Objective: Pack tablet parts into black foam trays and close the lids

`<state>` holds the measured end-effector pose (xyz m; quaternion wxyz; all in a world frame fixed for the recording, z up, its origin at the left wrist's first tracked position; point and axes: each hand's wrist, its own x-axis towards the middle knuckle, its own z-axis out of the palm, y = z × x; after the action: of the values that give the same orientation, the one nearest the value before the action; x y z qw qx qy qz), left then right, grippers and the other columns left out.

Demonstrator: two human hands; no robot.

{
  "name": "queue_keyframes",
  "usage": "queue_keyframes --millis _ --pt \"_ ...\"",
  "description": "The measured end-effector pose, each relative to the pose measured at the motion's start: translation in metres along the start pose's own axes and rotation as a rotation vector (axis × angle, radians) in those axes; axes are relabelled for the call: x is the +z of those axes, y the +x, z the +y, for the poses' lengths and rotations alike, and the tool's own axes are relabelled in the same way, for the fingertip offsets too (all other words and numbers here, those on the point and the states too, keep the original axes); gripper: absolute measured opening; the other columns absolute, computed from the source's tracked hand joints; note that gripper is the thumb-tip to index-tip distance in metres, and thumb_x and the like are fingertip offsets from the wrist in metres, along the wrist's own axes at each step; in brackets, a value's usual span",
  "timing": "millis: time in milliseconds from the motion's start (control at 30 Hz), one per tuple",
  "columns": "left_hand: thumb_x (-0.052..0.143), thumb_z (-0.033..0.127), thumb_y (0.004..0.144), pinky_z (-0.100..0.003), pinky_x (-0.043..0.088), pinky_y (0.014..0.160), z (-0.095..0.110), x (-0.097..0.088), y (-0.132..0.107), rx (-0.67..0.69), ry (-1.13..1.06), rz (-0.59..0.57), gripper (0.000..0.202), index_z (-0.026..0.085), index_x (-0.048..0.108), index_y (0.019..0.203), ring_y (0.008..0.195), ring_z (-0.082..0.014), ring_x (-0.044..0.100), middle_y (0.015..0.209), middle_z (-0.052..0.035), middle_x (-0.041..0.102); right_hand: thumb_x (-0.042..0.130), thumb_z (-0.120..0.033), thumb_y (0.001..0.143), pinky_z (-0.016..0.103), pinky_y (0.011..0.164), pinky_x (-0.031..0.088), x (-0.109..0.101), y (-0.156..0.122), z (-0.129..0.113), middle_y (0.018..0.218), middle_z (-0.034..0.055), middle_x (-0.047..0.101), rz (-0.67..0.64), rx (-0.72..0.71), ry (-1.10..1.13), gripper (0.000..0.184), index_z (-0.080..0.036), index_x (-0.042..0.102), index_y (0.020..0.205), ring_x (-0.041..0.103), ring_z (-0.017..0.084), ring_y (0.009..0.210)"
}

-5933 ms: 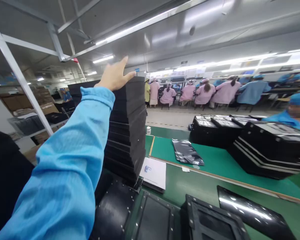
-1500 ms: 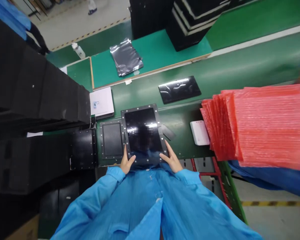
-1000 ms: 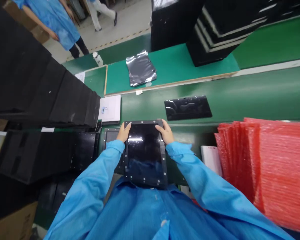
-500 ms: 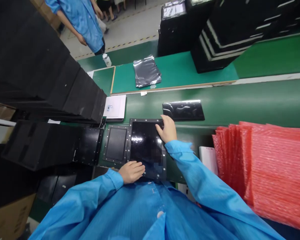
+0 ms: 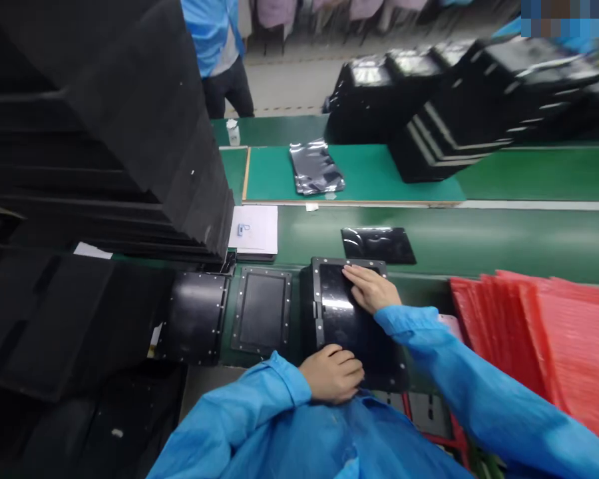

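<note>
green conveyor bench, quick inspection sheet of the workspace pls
surface: long green conveyor belt, with a green mat beyond it
job's things: glossy black riveted panel under both hands, beside a black framed tray
clutter: glossy black sheet, white paper sheet, silver antistatic bag
hands: left hand curled on the panel's near edge; right hand flat on its face
cables: nothing seen
surroundings: tall stack of black trays at left, red bubble-wrap bags at right, co-worker in a blue smock behind

Recorded on the green desk (image 5: 504, 233): three riveted black trays (image 5: 334, 319), one glossy black panel (image 5: 378, 245), one silver bag (image 5: 314, 169), one white sheet (image 5: 253, 229), one small bottle (image 5: 233, 133). One left hand (image 5: 332, 374) and one right hand (image 5: 372, 288) are counted. Red bubble bags (image 5: 534, 332) are too densely stacked to be counted.
</note>
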<state>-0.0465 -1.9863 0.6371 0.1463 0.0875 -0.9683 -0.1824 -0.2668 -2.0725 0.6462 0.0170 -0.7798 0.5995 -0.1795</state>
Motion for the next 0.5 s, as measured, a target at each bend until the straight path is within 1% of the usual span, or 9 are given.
queue_keyframes --millis 67,100,133,167,233,300,367,433,500 --pt "0.052 0.038 0.087 -0.041 0.041 0.102 -0.010 -0.010 -0.020 -0.050 -0.065 0.036 0.036 0.016 0.061 0.114 0.120 -0.0238 0.051 0.125 -0.0110 0.061 0.044 -0.013 0.079 0.041 0.097 0.051 -0.009 -0.012 -0.022 0.124 0.0093 0.063 -0.034 0.041 -0.072 0.042 -0.015 0.067 0.114 0.057 0.025 0.118" --pt "0.054 0.039 0.085 -0.043 0.040 0.104 -0.019 -0.014 -0.037 -0.125 -0.104 0.067 0.039 0.017 0.060 0.117 0.123 -0.0254 0.048 0.129 -0.0122 0.058 0.044 -0.014 0.080 0.041 0.097 0.052 -0.013 -0.022 -0.034 0.125 0.0096 0.062 -0.050 0.069 -0.101 0.041 -0.015 0.067 0.114 0.057 0.025 0.117" --pt "0.055 0.037 0.084 -0.045 0.039 0.105 -0.030 -0.017 -0.056 -0.240 -0.140 0.097 0.040 0.017 0.058 0.119 0.125 -0.0263 0.047 0.131 -0.0130 0.055 0.043 -0.016 0.081 0.040 0.096 0.052 -0.016 -0.035 -0.047 0.125 0.0094 0.062 -0.065 0.095 -0.123 0.040 -0.016 0.068 0.113 0.059 0.025 0.115" --pt "0.055 0.035 0.083 -0.046 0.039 0.106 -0.043 -0.019 -0.078 -0.392 -0.167 0.115 0.041 0.018 0.057 0.121 0.126 -0.0270 0.047 0.133 -0.0138 0.054 0.043 -0.017 0.082 0.039 0.094 0.054 -0.019 -0.051 -0.059 0.124 0.0088 0.063 -0.079 0.116 -0.137 0.038 -0.017 0.068 0.111 0.061 0.024 0.112" --pt "0.054 0.028 0.082 -0.048 0.038 0.107 -0.071 -0.020 -0.121 -0.765 -0.181 0.113 0.043 0.016 0.056 0.124 0.128 -0.0290 0.046 0.136 -0.0164 0.050 0.042 -0.017 0.083 0.036 0.091 0.055 -0.020 -0.090 -0.084 0.121 0.0086 0.064 -0.095 0.129 -0.158 0.037 -0.018 0.069 0.109 0.064 0.022 0.107" --pt "0.054 0.023 0.081 -0.047 0.035 0.109 -0.093 -0.016 -0.150 -1.131 -0.175 0.089 0.049 0.011 0.052 0.128 0.132 -0.0319 0.042 0.139 -0.0211 0.046 0.041 -0.012 0.081 0.034 0.089 0.056 -0.017 -0.130 -0.107 0.127 0.0080 0.061 -0.086 0.146 -0.205 0.042 -0.019 0.067 0.113 0.062 0.022 0.109" --pt "0.057 0.022 0.079 -0.045 0.032 0.111 -0.105 -0.008 -0.158 -1.369 -0.211 0.090 0.056 0.008 0.046 0.133 0.136 -0.0339 0.036 0.144 -0.0243 0.039 0.039 -0.004 0.076 0.032 0.087 0.057 -0.011 -0.161 -0.126 0.134 0.0063 0.056 -0.087 0.185 -0.294 0.053 -0.020 0.064 0.120 0.060 0.021 0.113" --pt "0.061 0.024 0.077 -0.044 0.030 0.111 -0.105 -0.001 -0.147 -1.511 -0.285 0.130 0.064 0.009 0.043 0.136 0.138 -0.0352 0.031 0.147 -0.0250 0.034 0.040 0.001 0.072 0.032 0.088 0.056 -0.003 -0.180 -0.139 0.137 0.0054 0.053 -0.106 0.216 -0.379 0.061 -0.020 0.061 0.125 0.058 0.023 0.116" --pt "0.065 0.031 0.075 -0.043 0.030 0.111 -0.099 0.004 -0.130 -1.623 -0.380 0.197 0.070 0.010 0.041 0.138 0.137 -0.0358 0.033 0.146 -0.0249 0.035 0.041 0.003 0.070 0.035 0.091 0.055 0.000 -0.186 -0.144 0.138 0.0065 0.051 -0.142 0.227 -0.419 0.064 -0.019 0.060 0.127 0.057 0.025 0.116"
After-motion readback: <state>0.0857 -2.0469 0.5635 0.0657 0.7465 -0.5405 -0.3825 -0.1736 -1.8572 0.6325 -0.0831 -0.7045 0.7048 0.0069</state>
